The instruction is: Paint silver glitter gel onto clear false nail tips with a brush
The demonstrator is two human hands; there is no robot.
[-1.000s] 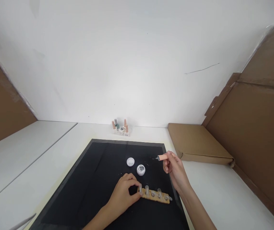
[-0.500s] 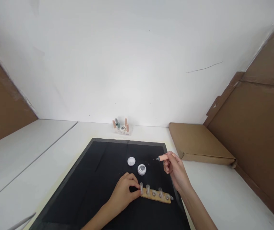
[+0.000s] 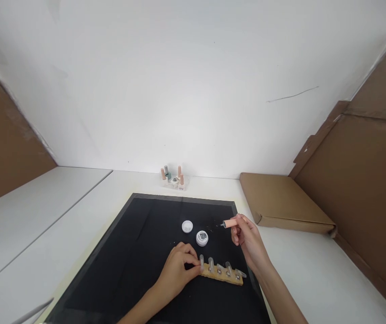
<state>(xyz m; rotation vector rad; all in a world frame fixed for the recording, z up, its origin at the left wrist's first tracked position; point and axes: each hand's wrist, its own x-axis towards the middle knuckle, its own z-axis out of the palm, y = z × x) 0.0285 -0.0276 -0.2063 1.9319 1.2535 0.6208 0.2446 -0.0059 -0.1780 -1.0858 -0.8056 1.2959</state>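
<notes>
The left hand (image 3: 178,269) pinches the left end of the tan strip (image 3: 224,275), which extends toward the right, below the right hand (image 3: 248,238). The right hand grips the peach-handled brush (image 3: 230,223), its tip above the dark mat (image 3: 121,256), near the open jar (image 3: 202,238).

The white table (image 3: 88,216) is carrying a black mat (image 3: 111,270) with a grey border. Behind the mat, a clear holder (image 3: 185,184) is resting with small bottles standing in it. A flat cardboard box (image 3: 280,198) is lying on the right, near the mat's far corner.
</notes>
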